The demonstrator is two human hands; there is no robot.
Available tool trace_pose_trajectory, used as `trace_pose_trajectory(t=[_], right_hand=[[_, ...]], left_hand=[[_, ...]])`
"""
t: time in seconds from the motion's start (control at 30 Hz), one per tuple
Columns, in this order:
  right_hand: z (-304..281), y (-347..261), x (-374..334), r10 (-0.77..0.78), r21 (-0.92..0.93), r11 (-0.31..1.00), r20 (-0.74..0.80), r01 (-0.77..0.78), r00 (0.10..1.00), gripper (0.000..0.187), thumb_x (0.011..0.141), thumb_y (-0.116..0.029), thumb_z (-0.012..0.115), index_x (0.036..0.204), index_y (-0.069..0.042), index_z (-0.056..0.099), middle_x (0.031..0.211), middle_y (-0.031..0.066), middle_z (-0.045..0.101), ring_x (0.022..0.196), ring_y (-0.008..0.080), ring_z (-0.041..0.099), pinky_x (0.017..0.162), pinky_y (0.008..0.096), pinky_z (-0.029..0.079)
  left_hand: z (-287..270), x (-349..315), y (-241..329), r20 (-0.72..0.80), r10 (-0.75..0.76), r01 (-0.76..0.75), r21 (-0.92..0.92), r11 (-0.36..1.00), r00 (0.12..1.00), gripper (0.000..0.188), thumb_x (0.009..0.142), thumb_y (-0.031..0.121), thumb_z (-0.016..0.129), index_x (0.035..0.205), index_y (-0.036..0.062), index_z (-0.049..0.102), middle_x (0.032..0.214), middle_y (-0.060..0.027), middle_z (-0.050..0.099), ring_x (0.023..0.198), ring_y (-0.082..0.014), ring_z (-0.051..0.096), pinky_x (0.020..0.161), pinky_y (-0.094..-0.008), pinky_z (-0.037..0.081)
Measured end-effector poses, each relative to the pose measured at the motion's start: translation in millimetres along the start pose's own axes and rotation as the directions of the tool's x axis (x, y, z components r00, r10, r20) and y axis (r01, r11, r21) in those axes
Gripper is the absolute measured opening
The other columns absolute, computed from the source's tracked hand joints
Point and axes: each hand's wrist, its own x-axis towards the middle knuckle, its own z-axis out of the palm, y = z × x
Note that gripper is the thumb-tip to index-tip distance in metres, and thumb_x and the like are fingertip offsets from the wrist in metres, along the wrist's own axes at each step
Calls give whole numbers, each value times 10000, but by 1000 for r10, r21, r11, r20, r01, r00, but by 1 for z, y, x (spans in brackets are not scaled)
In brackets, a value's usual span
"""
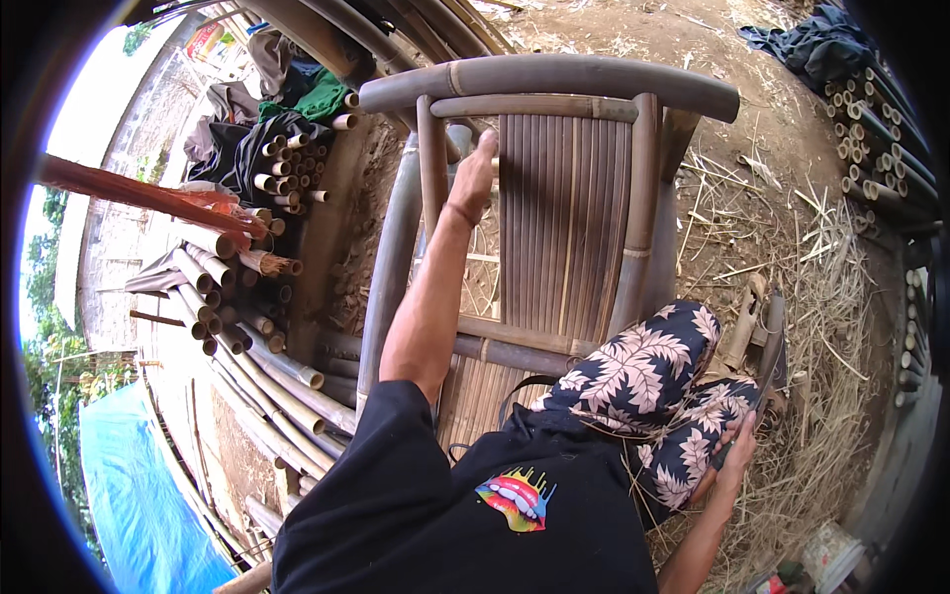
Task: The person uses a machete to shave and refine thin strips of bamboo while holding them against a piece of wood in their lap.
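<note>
A brown bamboo chair (549,79) stands before me, its backrest partly filled with dark upright slats (564,208). My left hand (473,180) reaches into the gap between the left post and the slats. Its fingers look curled beside the slats' left edge; what they hold is hidden. Low on the right, beside my patterned trousers, my right hand (735,453) is closed round the lower end of a machete (770,346), whose long dark blade points away from me. Slats of the seat (480,396) show between the backrest and my shirt.
Stacked bamboo poles (282,371) lie close on the left, with dark and green cloths (317,97) over the farther ones. More cut bamboo (871,148) is piled at the far right. Shavings (821,327) litter the ground; a white bucket (829,556) stands at lower right.
</note>
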Motion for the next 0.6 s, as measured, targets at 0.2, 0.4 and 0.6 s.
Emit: trace_pose_trajectory(t=[0.2, 0.4, 0.6], right_hand=[[-7, 6, -9, -3, 62, 998, -29, 5, 1000, 585, 929, -619, 468, 818, -47, 522, 551, -16, 436, 405, 96, 440, 377, 240, 395], [-65, -26, -28, 27, 319, 948, -68, -4, 997, 560, 921, -603, 499, 929, -48, 574, 566, -39, 431, 442, 81, 436, 405, 231, 370], [-154, -52, 9, -99, 251, 953, -268, 169, 958, 274, 878, -203, 667, 1072, -36, 573, 767, 24, 608, 542, 94, 547, 464, 251, 455]], left_hand=[[-56, -120, -115, 99, -659, 639, 171, 750, 746, 920, 912, 718, 298, 1233, -103, 564, 1194, -284, 586, 1182, -298, 526, 1008, -329, 376], [-20, -138, -92, 353, -631, 642, 101, 760, 691, 890, 911, 683, 408, 1452, -20, 333, 1500, -161, 352, 1359, -279, 367, 1111, -383, 306], [-29, -115, -75, 606, -378, -306, 733, 608, 700, 663, 848, 536, 579, 1143, -57, 620, 1130, -279, 635, 1104, -396, 596, 950, -410, 459]])
